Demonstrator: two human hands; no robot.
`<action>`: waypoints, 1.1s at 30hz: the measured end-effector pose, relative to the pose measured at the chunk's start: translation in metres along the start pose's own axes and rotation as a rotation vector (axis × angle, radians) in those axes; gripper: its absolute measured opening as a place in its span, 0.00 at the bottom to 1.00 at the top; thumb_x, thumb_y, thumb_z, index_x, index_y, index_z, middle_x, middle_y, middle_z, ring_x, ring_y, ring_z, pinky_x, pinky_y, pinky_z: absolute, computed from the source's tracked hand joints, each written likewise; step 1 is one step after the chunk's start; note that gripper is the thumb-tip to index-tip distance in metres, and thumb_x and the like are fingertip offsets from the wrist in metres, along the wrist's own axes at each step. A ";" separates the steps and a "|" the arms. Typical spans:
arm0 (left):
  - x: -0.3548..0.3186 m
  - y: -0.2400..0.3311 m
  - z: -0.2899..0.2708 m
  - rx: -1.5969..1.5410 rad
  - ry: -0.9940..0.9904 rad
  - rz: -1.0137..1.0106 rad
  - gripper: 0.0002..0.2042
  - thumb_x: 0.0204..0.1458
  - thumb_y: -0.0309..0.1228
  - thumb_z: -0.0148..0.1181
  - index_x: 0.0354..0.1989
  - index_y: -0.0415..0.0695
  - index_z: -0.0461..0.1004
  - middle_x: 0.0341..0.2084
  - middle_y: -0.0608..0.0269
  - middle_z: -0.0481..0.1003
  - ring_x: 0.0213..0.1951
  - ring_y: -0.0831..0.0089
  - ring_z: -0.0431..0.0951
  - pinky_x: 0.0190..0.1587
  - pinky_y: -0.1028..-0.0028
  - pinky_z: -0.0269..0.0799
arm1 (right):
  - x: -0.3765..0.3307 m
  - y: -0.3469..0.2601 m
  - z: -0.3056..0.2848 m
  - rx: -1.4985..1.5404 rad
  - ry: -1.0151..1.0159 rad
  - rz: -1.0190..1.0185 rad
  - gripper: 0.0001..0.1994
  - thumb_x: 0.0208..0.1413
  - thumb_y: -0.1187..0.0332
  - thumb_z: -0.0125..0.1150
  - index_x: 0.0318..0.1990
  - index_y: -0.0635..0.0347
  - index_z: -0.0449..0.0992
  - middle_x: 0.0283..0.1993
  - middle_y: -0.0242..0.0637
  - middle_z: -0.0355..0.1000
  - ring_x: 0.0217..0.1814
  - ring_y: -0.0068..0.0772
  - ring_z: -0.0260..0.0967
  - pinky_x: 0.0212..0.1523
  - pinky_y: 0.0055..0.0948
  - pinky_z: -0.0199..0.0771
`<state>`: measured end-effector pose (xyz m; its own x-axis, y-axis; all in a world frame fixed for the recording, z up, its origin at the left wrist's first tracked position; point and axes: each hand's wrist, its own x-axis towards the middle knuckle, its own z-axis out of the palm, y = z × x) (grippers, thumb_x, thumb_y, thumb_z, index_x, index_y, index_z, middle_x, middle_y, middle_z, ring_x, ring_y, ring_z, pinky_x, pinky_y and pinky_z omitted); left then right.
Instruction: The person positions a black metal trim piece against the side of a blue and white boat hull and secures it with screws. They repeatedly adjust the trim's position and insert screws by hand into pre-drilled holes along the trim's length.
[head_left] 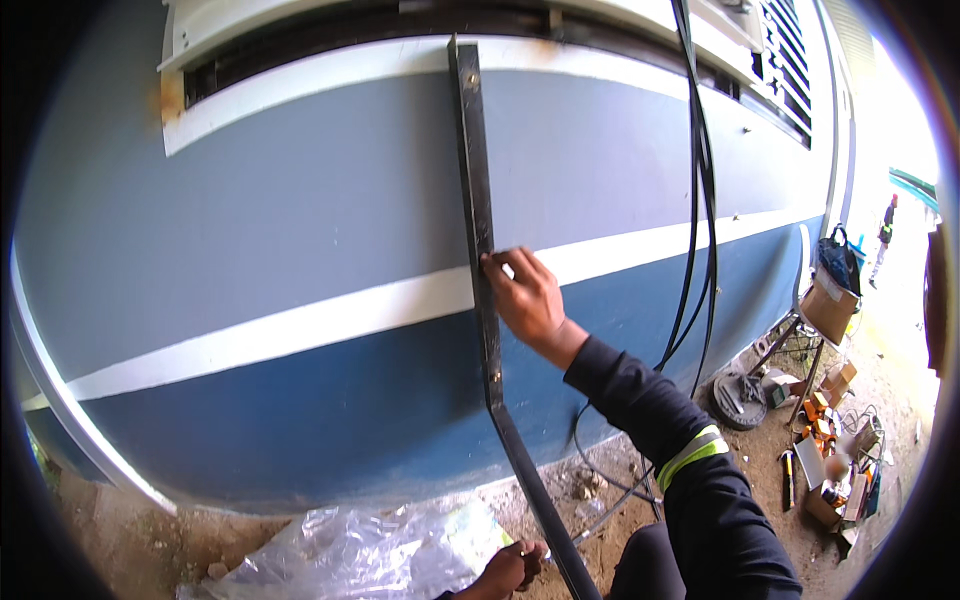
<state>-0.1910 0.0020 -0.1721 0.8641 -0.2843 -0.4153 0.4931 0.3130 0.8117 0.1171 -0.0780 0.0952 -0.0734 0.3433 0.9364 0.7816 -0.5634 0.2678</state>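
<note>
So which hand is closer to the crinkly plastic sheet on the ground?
Left. The left hand is right beside the plastic sheet, low down. The right hand is high up on the black metal bar.

Both hands (527,295) (512,568) on black metal bar (476,170) (against striped wall (300,250))

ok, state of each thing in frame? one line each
black metal bracket: upright against the wall, lower part bent outward
right hand: fingers on the bracket's edge at the white stripe
left hand: closed on the bracket's lower end
black cables: hanging down the wall, loose
plastic sheet: crumpled on the ground
cardboard boxes: open
</note>
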 end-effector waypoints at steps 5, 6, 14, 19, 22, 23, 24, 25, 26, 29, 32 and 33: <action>0.008 -0.001 0.004 -0.052 0.031 -0.031 0.15 0.71 0.32 0.45 0.31 0.49 0.76 0.13 0.71 0.62 0.12 0.75 0.56 0.15 0.72 0.52 | 0.002 -0.001 0.002 -0.020 0.040 0.045 0.18 0.51 0.79 0.69 0.51 0.67 0.81 0.38 0.41 0.74 0.37 0.42 0.75 0.36 0.38 0.80; 0.009 0.000 0.004 -0.124 -0.005 -0.065 0.13 0.69 0.28 0.45 0.34 0.47 0.77 0.13 0.71 0.63 0.12 0.76 0.57 0.15 0.72 0.53 | 0.002 -0.001 0.003 0.003 0.058 0.055 0.17 0.52 0.79 0.69 0.50 0.66 0.80 0.37 0.41 0.73 0.37 0.43 0.75 0.36 0.38 0.80; 0.002 0.013 0.001 -0.179 -0.034 -0.060 0.18 0.62 0.22 0.44 0.56 0.42 0.78 0.17 0.73 0.65 0.13 0.78 0.57 0.16 0.75 0.53 | -0.001 -0.007 0.014 -0.055 0.001 0.167 0.07 0.59 0.74 0.65 0.42 0.62 0.75 0.34 0.42 0.70 0.36 0.46 0.74 0.37 0.43 0.78; -0.002 0.012 -0.006 -0.157 -0.117 0.003 0.20 0.64 0.25 0.46 0.63 0.39 0.74 0.18 0.72 0.63 0.15 0.79 0.58 0.18 0.75 0.54 | 0.001 -0.011 0.016 0.042 0.065 0.222 0.11 0.56 0.78 0.66 0.46 0.64 0.74 0.31 0.42 0.68 0.31 0.49 0.71 0.33 0.44 0.75; -0.002 0.011 -0.009 -0.182 -0.155 0.033 0.19 0.66 0.27 0.47 0.63 0.39 0.74 0.19 0.72 0.63 0.16 0.80 0.58 0.18 0.75 0.53 | 0.002 -0.008 0.012 0.103 0.044 0.191 0.13 0.56 0.81 0.65 0.48 0.65 0.75 0.33 0.48 0.71 0.30 0.53 0.73 0.31 0.45 0.76; -0.002 0.011 -0.009 -0.174 -0.195 0.059 0.19 0.66 0.28 0.48 0.63 0.40 0.74 0.20 0.72 0.64 0.16 0.80 0.58 0.19 0.75 0.52 | 0.002 -0.007 0.010 0.096 0.041 0.158 0.13 0.55 0.82 0.65 0.48 0.66 0.74 0.33 0.48 0.70 0.31 0.53 0.73 0.32 0.45 0.75; -0.001 0.011 -0.009 -0.169 -0.235 0.084 0.19 0.67 0.29 0.48 0.63 0.40 0.74 0.20 0.72 0.64 0.16 0.80 0.58 0.19 0.75 0.52 | 0.001 -0.006 0.009 0.088 0.038 0.135 0.14 0.54 0.83 0.64 0.48 0.67 0.74 0.34 0.48 0.70 0.32 0.53 0.72 0.33 0.45 0.75; -0.001 0.011 -0.009 -0.160 -0.187 0.048 0.17 0.68 0.30 0.49 0.61 0.40 0.74 0.20 0.72 0.63 0.16 0.80 0.58 0.19 0.76 0.52 | 0.001 -0.005 0.007 0.082 0.032 0.113 0.15 0.53 0.83 0.63 0.48 0.67 0.73 0.34 0.48 0.70 0.34 0.53 0.72 0.34 0.45 0.75; 0.000 0.012 -0.009 -0.151 -0.138 0.012 0.15 0.69 0.31 0.50 0.59 0.41 0.75 0.19 0.73 0.63 0.16 0.81 0.57 0.19 0.76 0.52 | 0.000 -0.003 0.007 0.059 0.003 0.099 0.15 0.53 0.82 0.63 0.49 0.68 0.73 0.35 0.47 0.69 0.35 0.51 0.71 0.36 0.44 0.75; 0.001 0.016 -0.010 -0.213 -0.113 -0.138 0.12 0.72 0.33 0.47 0.55 0.43 0.75 0.20 0.75 0.60 0.18 0.80 0.55 0.22 0.74 0.51 | 0.000 0.004 0.007 0.006 -0.058 0.044 0.18 0.52 0.80 0.63 0.52 0.69 0.71 0.36 0.45 0.68 0.39 0.48 0.70 0.42 0.42 0.74; 0.000 0.021 -0.013 -0.328 -0.128 -0.229 0.13 0.76 0.36 0.47 0.55 0.39 0.71 0.21 0.75 0.57 0.19 0.80 0.53 0.23 0.74 0.50 | 0.000 0.010 0.010 -0.023 -0.078 0.011 0.18 0.52 0.79 0.63 0.52 0.70 0.71 0.36 0.45 0.67 0.38 0.49 0.69 0.42 0.43 0.73; 0.000 0.022 -0.013 -0.311 -0.159 -0.196 0.13 0.76 0.36 0.46 0.55 0.39 0.71 0.21 0.75 0.57 0.19 0.80 0.53 0.23 0.74 0.49 | 0.000 0.012 0.011 -0.024 -0.085 0.011 0.18 0.51 0.79 0.64 0.50 0.69 0.70 0.36 0.45 0.67 0.38 0.49 0.69 0.41 0.44 0.73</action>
<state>-0.1790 0.0210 -0.1601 0.7363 -0.4950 -0.4614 0.6751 0.4916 0.5500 0.1334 -0.0765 0.0963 -0.0112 0.3990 0.9169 0.7672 -0.5847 0.2638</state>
